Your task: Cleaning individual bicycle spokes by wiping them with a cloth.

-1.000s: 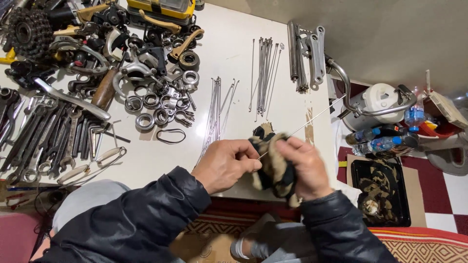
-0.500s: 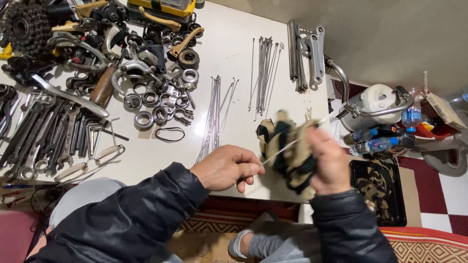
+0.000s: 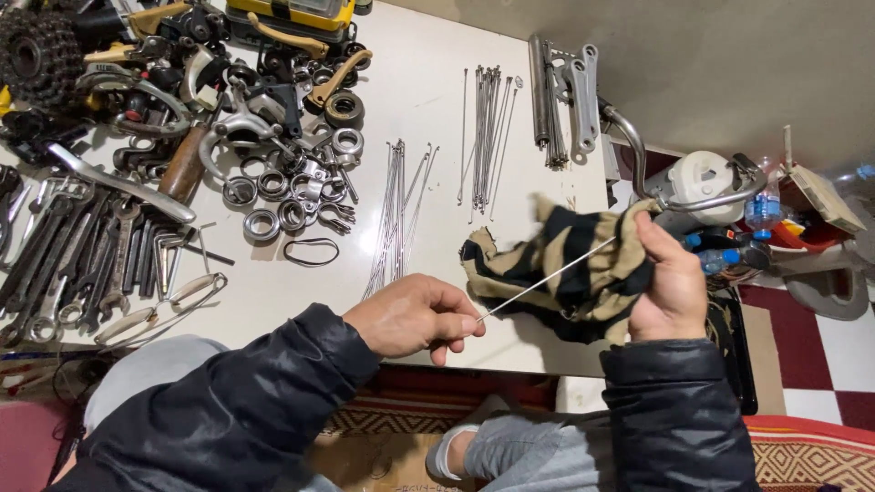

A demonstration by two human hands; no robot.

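Observation:
My left hand (image 3: 415, 316) pinches one end of a thin metal spoke (image 3: 545, 281) near the front edge of the white table (image 3: 410, 100). The spoke runs up and to the right into a tan and black striped rag (image 3: 565, 273). My right hand (image 3: 668, 284) grips that rag, wrapped around the spoke's far end, at the table's right front corner. Two bunches of loose spokes lie on the table beyond: one bunch (image 3: 396, 214) near the middle, another (image 3: 488, 128) farther back.
Rings and bearings (image 3: 283, 196), wrenches (image 3: 82, 264), brake levers and a cog cluster (image 3: 36, 46) crowd the table's left side. Metal crank arms (image 3: 565, 91) lie at the back right. A white kettle (image 3: 702, 178) and bottles stand on the floor to the right.
My right hand has slid the rag along the spoke to the right, away from my left hand. More bare spoke now shows between the two hands.

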